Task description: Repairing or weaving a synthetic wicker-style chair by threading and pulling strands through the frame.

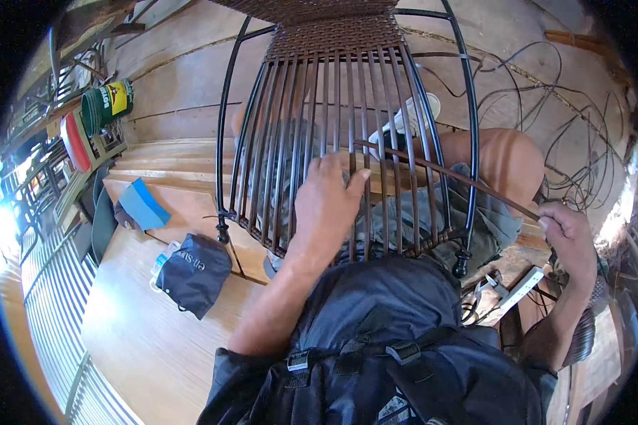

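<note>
Across my lap lies a chair frame (227,120) of black metal tubes, with brown lengthwise strands (276,170) stretched between its ends. Tight brown weaving (333,34) covers its far part. My left hand (326,205) rests on the middle strands, thumb spread away from the fingers; the fingertips bend down at the strands and are partly hidden. At the right, outside the frame, my right hand (567,234) pinches a long brown weaving strip (468,179). The strip runs slantwise to the left over the frame's right tube, and its far end reaches the strands near my left fingers.
Loose coils of dark strip (574,134) spread over the floor at the right. Below them are a white power strip (521,294) and pliers (495,285). A dark pouch (195,275) and a blue box (143,205) lie on boards at the left, with a green can (108,106) beyond.
</note>
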{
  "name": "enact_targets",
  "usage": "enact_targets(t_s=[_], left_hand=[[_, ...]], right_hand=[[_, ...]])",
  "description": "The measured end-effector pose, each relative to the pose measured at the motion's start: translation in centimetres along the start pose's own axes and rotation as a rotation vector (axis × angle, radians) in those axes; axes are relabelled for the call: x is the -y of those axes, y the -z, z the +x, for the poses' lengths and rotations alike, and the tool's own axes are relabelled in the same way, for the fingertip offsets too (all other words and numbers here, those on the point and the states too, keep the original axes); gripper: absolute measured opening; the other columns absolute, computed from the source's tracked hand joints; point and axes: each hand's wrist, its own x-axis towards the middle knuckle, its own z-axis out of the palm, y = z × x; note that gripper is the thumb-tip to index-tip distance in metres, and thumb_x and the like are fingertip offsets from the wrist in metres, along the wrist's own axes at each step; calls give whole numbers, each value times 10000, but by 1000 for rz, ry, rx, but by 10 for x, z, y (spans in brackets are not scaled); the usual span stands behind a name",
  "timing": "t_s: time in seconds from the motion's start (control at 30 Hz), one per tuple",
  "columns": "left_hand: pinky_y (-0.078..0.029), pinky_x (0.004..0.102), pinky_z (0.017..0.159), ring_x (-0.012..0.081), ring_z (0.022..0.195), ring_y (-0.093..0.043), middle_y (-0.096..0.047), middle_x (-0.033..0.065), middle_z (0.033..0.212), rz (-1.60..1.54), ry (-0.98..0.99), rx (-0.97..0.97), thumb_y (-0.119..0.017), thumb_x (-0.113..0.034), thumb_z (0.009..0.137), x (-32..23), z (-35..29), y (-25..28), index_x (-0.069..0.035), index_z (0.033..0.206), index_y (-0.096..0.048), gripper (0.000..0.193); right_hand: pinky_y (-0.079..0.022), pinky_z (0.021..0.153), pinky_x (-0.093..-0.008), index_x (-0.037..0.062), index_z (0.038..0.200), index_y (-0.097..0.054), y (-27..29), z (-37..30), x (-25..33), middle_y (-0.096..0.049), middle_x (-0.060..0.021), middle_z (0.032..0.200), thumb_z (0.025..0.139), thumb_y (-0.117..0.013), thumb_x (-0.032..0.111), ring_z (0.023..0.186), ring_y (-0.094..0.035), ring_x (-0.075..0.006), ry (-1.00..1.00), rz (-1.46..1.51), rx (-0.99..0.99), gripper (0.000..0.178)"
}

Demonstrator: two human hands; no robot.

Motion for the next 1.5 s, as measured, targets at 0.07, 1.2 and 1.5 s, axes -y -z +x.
enact_targets(t_s=[0.07,1.2,1.5], left_hand=[[-454,367,607,266,672,-583,-576,164,762,54,61,86,-615,-219,801,6,4,7,22,827,-561,248],[-446,434,658,343,768,-584,-578,183,756,269,180,-160,-609,-216,796,76,15,68,-16,844,-580,208],[-457,414,698,337,813,-574,-597,172,864,292,146,-220,-570,-189,820,89,9,86,-27,886,-591,177]], right_hand=[[-392,624,-210,-52,887,-552,6,1,4,-536,-50,743,798,-538,-7,680,-476,-83,-1,-9,30,100],[-389,594,-232,-17,845,-549,-62,66,41,-512,-10,693,822,-584,72,651,-456,-74,47,77,115,98],[-399,542,-266,4,828,-544,-80,69,54,-517,-68,621,807,-617,143,562,-470,-110,84,-23,-1,158]])
